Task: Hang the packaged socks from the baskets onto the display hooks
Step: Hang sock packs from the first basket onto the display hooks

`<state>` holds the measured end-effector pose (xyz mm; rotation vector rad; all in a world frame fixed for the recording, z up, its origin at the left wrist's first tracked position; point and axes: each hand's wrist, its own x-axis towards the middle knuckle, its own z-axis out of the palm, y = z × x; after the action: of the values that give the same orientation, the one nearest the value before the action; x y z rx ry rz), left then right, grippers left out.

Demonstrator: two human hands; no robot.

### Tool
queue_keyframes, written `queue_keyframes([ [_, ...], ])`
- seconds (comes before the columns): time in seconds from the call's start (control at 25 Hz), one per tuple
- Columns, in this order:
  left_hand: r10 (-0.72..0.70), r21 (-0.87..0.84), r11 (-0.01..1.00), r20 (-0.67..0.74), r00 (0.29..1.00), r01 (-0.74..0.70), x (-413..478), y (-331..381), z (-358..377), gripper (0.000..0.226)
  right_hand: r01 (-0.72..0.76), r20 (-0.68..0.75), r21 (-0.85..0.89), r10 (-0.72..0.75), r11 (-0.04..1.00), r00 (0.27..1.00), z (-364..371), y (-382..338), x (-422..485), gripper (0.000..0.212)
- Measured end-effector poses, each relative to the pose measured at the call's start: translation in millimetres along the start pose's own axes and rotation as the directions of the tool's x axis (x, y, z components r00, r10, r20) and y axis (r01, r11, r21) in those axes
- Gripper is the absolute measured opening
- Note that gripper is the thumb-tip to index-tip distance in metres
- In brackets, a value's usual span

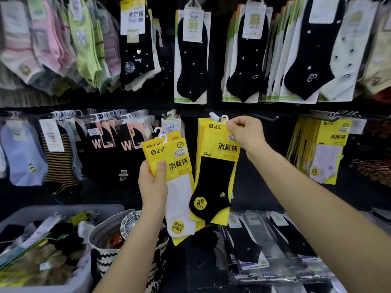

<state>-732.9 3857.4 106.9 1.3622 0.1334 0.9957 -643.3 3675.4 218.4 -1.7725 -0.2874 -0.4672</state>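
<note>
packaged socks (pixel 213 182), a black ankle sock on a yellow card, hang in the middle of the display; every place below is given from this black pack. the right hand (pixel 245 134) is at its top right corner, fingers and thumb pinching the card just beside the white plastic hanger (pixel 224 119) on its top edge. the hanger sits at a white-tipped display hook (pixel 212 115); whether it is fully on the hook i cannot tell. more yellow card edges show directly behind the black pack.

just left of the black pack, overlapping its lower left edge, is a small stack of white sock packs (pixel 179 191) on the same yellow cards. the left hand (pixel 153 182) grips this stack from its left side, thumb pressed across the front of the top card, fingers curled behind. the stack tilts slightly, its white hangers lying up and to the left, below the black pack's top.

below and left of the black pack stands a woven basket (pixel 99 235) with a zigzag pattern, a small white fan (pixel 131 223) lying in it. further left again is a grey bin (pixel 63 210) holding loose sock packs. well to the right of the black pack, at the same height, a row of matching yellow packs (pixel 325 153) with white socks hangs. just below and right of it, clear-wrapped black socks (pixel 249 244) lie flat.
</note>
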Motion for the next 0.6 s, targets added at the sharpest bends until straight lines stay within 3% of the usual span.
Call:
queue_keyframes([
  [0.28, 0.016, -0.009, 1.000, 0.011, 1.000, -0.016, -1, 4, 0, 0.013, 0.072, 0.040, -0.252, -0.064, 0.965, 0.997, 5, -4, 3, 0.012],
  [0.52, 0.071, -0.025, 0.997, 0.076, 0.995, -0.069, -11, 13, 17, 0.014, 0.055, 0.007, -0.269, -0.055, 0.962, 0.998, 3, -1, -3, 0.004],
  [0.6, 0.088, -0.018, 0.996, 0.108, 0.990, -0.087, -15, 14, 21, 0.010, 0.080, -0.039, -0.288, -0.095, 0.954, 0.995, 3, 1, -9, 0.018],
])
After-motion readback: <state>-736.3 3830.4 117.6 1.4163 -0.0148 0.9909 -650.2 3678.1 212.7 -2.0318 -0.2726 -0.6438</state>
